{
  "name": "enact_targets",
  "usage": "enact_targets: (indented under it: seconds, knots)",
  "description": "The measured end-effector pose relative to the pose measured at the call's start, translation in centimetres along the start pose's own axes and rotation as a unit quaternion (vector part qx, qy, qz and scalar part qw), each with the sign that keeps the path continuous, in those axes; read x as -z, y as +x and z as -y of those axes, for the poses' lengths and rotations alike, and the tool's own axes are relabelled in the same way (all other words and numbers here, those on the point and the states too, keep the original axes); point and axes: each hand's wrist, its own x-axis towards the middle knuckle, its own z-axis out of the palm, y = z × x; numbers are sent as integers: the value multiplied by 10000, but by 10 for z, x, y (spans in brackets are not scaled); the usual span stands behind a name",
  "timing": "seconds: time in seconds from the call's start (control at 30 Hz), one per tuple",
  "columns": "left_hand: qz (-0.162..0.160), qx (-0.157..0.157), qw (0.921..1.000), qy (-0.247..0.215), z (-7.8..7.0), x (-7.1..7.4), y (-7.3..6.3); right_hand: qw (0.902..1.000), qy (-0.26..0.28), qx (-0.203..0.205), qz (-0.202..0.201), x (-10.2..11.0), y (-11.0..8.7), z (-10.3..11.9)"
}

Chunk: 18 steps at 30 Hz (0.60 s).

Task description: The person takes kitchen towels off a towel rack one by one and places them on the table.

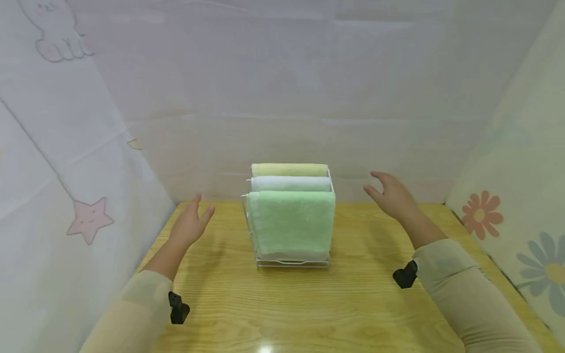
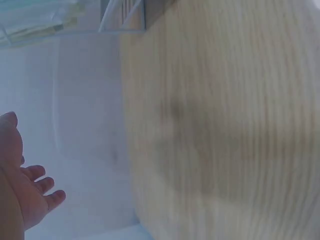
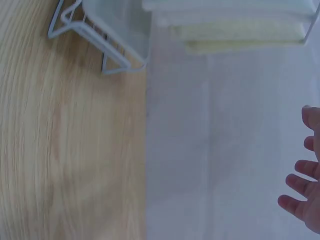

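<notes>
A white wire rack stands on the wooden table, with three folded towels draped over it. The green towel hangs at the front, a white towel behind it, and a yellow towel at the back. To the rack's left, my left hand is held above the table, thumb apart from the fingers, touching nothing. On the other side my right hand hovers with its fingers spread and nothing in them. Both palms face the rack, each some distance from it.
Under everything lies a light wooden table. A pale cloth wall rises behind its far edge, with printed cloth on both sides. Each sleeve cuff carries a small black device, one of them a black mount at the right wrist.
</notes>
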Motion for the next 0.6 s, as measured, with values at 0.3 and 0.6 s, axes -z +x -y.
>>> enact_targets:
  seconds: [0.3, 0.6]
  knots:
    - [-48, -388, 9797, -1964, -1, -46, -26, 9940, 815, 605, -412, 3, -6, 32]
    - [25, -175, 9587, -2840, -7, -87, -51, 9821, 1518, 1029, -424, 2, -16, 62]
